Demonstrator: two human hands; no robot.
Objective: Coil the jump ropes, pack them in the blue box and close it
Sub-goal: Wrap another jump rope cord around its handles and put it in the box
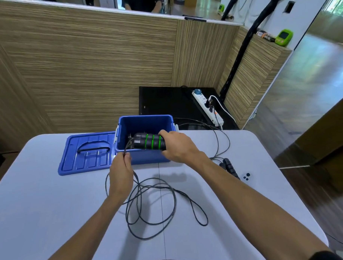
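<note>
Head view shows my right hand (pixel 178 147) with its fingers wrapped round two black handles with green rings (pixel 149 143), held over the open blue box (pixel 145 138) at the far side of the counter (pixel 53 211). My left hand (pixel 120 173) pinches the rope (pixel 150 204) by the box's near wall, its loose loops lying on the counter. The lid (pixel 87 152) lies flat, left of the box, and a second rope's handles (pixel 229 167) rest to the right.
</note>
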